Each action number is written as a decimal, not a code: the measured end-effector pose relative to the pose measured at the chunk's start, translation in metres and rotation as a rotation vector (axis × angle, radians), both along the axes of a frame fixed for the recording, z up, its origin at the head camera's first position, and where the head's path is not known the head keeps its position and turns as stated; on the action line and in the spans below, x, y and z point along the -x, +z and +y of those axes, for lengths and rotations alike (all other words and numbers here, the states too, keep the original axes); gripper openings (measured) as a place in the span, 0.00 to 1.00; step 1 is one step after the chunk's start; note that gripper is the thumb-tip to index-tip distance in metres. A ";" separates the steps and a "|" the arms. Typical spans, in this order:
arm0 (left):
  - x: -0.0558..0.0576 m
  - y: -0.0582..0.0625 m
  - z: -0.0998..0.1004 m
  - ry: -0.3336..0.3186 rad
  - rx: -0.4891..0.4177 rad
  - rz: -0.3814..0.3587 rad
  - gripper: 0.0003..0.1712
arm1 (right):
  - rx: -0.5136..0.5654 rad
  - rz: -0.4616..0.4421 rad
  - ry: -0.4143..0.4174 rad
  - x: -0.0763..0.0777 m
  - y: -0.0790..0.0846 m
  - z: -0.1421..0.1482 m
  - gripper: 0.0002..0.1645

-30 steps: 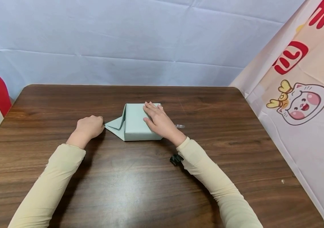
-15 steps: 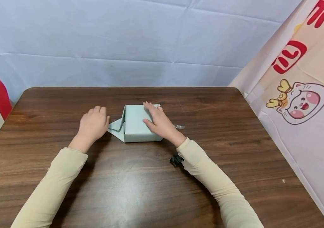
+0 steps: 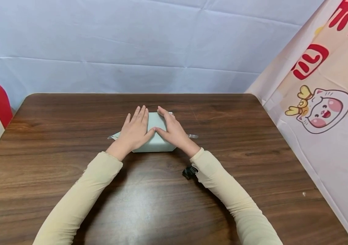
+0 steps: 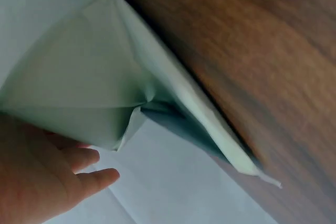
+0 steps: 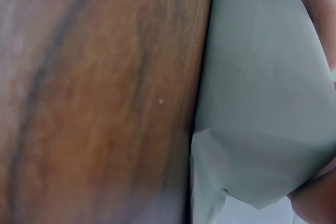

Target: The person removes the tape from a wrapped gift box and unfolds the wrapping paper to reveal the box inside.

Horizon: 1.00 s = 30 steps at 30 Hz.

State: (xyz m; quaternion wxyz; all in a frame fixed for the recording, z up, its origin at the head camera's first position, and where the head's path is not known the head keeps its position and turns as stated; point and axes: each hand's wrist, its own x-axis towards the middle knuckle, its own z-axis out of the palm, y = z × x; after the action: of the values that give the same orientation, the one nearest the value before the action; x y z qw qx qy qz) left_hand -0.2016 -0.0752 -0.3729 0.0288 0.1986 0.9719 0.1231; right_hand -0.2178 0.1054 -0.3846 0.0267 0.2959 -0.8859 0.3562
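A box wrapped in pale green paper (image 3: 153, 147) lies on the table. My left hand (image 3: 133, 134) rests on its left part, fingers straight and pointing away from me. On the right part lies my right hand (image 3: 175, 134), its fingers extended. The two thumbs come together over the middle of the top. A folded, pointed paper flap (image 3: 116, 135) sticks out past the left hand. In the left wrist view this flap (image 4: 212, 129) stands out from the box end, with a bit of clear tape (image 4: 270, 180) at its tip.
A clear strip (image 3: 193, 136) sticks out to the right of the box, near the right wrist. Below that wrist shows a black wrist device (image 3: 189, 172). The brown wood-grain table (image 3: 238, 119) is backed by a white cloth (image 3: 131, 41), with a printed banner (image 3: 317, 105) at right.
My left hand has let go of the left flap's tip, opened, and moved right onto the top of the box. My right hand has stayed on the box.
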 end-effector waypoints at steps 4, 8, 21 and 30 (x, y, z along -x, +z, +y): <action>0.001 -0.002 0.002 0.000 0.003 -0.015 0.43 | 0.026 -0.010 -0.006 0.001 0.000 0.002 0.43; 0.000 -0.004 0.001 -0.002 0.004 -0.012 0.43 | 0.034 -0.028 -0.012 0.001 -0.001 0.003 0.40; -0.001 -0.008 0.001 0.013 -0.016 -0.029 0.44 | 0.008 -0.006 -0.009 0.012 0.007 0.010 0.24; -0.001 -0.014 0.001 0.017 -0.017 -0.042 0.44 | -0.106 0.096 0.023 0.037 0.013 0.012 0.10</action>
State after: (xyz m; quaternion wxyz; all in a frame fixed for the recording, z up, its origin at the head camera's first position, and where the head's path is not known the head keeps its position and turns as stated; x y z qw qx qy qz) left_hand -0.2008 -0.0740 -0.3865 0.0464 0.1880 0.9716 0.1359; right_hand -0.2546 0.1179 -0.3714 0.0495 0.3238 -0.8978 0.2944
